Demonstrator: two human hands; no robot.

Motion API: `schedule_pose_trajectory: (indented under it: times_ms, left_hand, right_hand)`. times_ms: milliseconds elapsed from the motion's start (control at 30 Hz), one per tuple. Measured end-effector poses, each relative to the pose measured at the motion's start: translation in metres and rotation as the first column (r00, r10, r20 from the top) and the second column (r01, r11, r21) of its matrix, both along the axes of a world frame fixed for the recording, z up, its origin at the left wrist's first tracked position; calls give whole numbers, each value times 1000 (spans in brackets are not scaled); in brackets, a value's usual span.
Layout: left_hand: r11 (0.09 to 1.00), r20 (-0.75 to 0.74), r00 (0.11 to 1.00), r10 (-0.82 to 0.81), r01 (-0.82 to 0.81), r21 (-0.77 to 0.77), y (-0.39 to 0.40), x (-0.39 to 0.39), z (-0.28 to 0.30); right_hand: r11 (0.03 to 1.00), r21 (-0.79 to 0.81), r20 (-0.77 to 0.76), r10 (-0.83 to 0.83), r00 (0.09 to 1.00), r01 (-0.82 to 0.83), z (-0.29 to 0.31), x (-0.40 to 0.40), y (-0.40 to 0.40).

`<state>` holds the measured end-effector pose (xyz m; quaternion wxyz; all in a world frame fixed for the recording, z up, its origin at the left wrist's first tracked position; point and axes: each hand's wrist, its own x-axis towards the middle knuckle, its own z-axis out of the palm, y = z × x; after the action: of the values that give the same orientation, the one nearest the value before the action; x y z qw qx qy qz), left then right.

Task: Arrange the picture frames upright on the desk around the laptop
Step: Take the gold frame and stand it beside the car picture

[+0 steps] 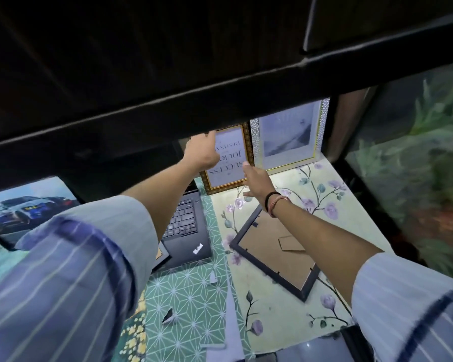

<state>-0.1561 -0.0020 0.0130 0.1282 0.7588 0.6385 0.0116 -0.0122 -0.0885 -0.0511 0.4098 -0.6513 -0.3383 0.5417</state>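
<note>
A gold-edged frame (pixel 229 163) with printed words stands at the back of the desk, its text upside down. My left hand (pixel 203 152) grips its left side and my right hand (pixel 256 180) touches its lower right corner. Beside it on the right stands a silver frame (pixel 289 134) holding a pale picture. A dark frame (pixel 275 253) lies face down on the desk under my right forearm. The black laptop (pixel 187 231) sits open left of it. A car picture (pixel 26 205) stands at the far left.
A dark shelf (pixel 220 82) overhangs the desk and hides the frames' tops. The desk (pixel 285 309) is covered in floral and green patterned paper. A small frame corner (pixel 161 253) pokes out by the laptop. Glass with greenery (pixel 416 158) borders the right side.
</note>
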Motion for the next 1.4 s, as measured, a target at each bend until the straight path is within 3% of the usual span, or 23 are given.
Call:
schedule_pose_trajectory:
  times_ms: [300, 567, 700, 800, 967, 1233, 1400]
  left_hand:
    - [960, -154, 988, -32, 73, 270, -1, -2, -9]
    - [988, 2, 1000, -12, 12, 154, -36, -14, 3]
    - [986, 242, 958, 155, -165, 21, -57, -46, 12]
    - [939, 501, 794, 343, -288, -186, -78, -79, 14]
    - [842, 677, 503, 537, -356, -404, -130, -135, 13]
    - [705, 735, 182, 653, -500, -503, -207, -252, 7]
    - [549, 708, -54, 704, -591, -591, -254, -344, -3]
  right_hand:
    - [997, -43, -1, -66, 998, 66, -21, 13, -15]
    - [958, -217, -166, -223, 961, 185, -43, 10, -24]
    - [919, -322, -232, -308, 923, 226, -47, 13, -33]
    - [918, -368, -300, -265, 916, 145, -51, 10, -44]
    - [986, -167, -402, -72, 913, 4, -31, -17, -62]
    - [945, -19, -141, 320, 937, -325, 24, -117, -50]
    - [825, 46, 157, 551, 820, -564, 54, -235, -31]
